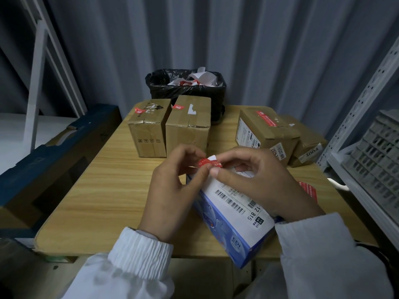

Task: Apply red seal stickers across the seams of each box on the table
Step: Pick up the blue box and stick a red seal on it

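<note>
A blue and white box point(228, 214) with a barcode label lies at the table's near edge. Just above its far end, my left hand point(172, 190) and my right hand point(259, 180) both pinch a red seal sticker point(208, 163) with a bit of white backing paper behind it. Two brown cardboard boxes point(149, 128) point(187, 126) stand side by side at the back, each with a red sticker on top. At the right, another cardboard box point(267, 132) carries a long red sticker and leans over a smaller one point(308, 145).
The wooden table point(103, 190) holds a red sticker sheet point(308, 189) right of my right hand. A black-bagged bin point(185, 87) with paper scraps sits behind the boxes. A metal shelf with a grey crate point(373, 160) stands at right, a large dark carton point(54, 152) at left.
</note>
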